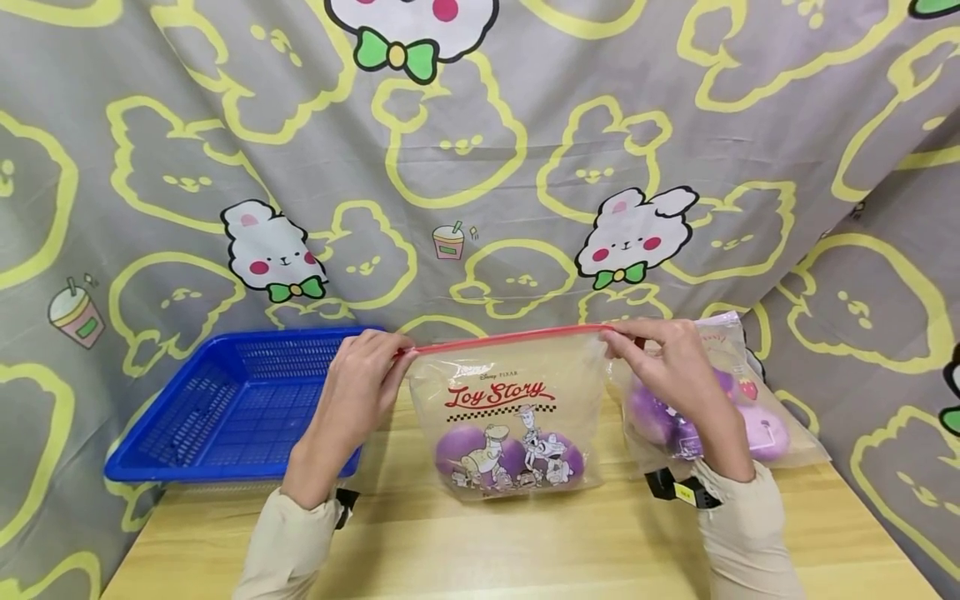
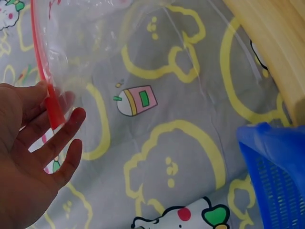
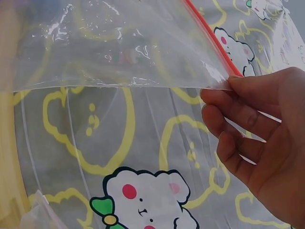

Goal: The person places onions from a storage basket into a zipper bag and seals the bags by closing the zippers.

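Note:
A clear zip bag (image 1: 513,417) printed "Toy Story" stands upright on the wooden table (image 1: 525,542), with purple balls (image 1: 461,446) inside. Its red zip strip (image 1: 510,339) is stretched taut between my hands. My left hand (image 1: 371,367) pinches the strip's left end (image 2: 53,107). My right hand (image 1: 660,354) pinches the right end (image 3: 228,71). In the wrist views the clear plastic (image 3: 119,52) fills the frame above my fingers (image 3: 233,119).
An empty blue mesh basket (image 1: 232,408) sits on the table to the left, its corner (image 2: 276,162) seen by the left wrist. A second clear bag (image 1: 742,417) with purple and pink things lies behind my right hand. Bunny-print grey cloth (image 1: 525,167) hangs behind.

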`<state>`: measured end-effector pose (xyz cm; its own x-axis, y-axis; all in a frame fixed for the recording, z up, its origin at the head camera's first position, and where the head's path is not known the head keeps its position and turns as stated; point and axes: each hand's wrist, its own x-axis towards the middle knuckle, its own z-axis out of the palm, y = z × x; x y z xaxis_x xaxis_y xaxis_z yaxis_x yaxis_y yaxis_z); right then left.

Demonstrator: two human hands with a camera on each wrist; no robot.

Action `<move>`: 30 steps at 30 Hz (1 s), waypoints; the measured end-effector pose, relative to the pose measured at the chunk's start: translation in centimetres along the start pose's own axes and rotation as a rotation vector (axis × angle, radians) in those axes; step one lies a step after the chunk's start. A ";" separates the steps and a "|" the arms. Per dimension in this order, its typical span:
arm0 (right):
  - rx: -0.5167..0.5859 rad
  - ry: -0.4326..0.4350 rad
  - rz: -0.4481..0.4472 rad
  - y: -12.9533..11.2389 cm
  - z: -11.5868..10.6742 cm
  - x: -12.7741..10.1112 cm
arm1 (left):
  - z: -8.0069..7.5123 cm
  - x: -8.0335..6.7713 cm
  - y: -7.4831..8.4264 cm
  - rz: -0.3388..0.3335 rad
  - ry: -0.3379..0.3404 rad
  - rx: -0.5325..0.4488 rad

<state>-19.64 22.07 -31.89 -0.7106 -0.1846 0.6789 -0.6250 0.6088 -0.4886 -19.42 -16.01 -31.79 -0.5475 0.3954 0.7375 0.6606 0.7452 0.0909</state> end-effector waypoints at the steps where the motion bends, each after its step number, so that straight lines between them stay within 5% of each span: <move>1: -0.002 0.001 0.001 0.1 0.0 0.0 | 0.0 0.0 -0.1 -0.003 -0.001 0.000; 17: -0.040 0.002 0.020 0.3 0.2 -0.8 | 0.0 -1.1 -1.2 -0.036 -0.014 0.004; 26: -0.012 0.020 0.024 0.7 2.3 0.4 | -0.1 -0.2 -2.4 -0.064 -0.040 0.006; 30: 0.019 0.025 0.074 1.5 3.9 1.6 | 0.7 1.3 -3.9 -0.099 -0.101 -0.040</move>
<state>-22.96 19.69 -33.63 -0.7469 -0.1203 0.6540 -0.5774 0.6051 -0.5481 -23.04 -18.01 -31.71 -0.6584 0.3747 0.6528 0.6196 0.7622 0.1875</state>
